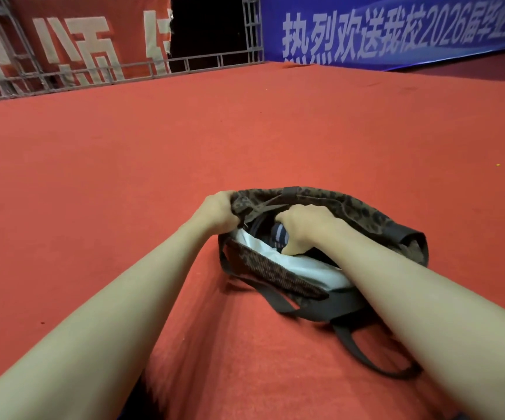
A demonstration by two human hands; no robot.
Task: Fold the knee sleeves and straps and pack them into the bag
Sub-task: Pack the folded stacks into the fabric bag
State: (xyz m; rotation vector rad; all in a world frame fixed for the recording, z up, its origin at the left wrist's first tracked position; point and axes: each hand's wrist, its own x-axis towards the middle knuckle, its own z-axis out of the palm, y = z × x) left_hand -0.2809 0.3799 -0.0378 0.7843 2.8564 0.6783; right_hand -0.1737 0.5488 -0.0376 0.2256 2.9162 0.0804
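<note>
A brown leopard-print bag (363, 212) with dark straps lies on the red carpet, its mouth facing me and a white lining showing inside. My left hand (217, 210) grips the bag's upper left rim and holds the mouth apart. My right hand (307, 230) reaches into the opening, its fingers curled round a dark blue folded item with pale stripes (279, 235). Most of that item is hidden by my hand and the bag. I cannot tell whether it is a knee sleeve or a strap.
Red carpet (245, 131) stretches away on all sides. A metal truss frame (154, 66) with a red banner stands at the back left, and a blue banner (396, 28) at the back right. The bag's loose dark handles (354, 347) trail toward me.
</note>
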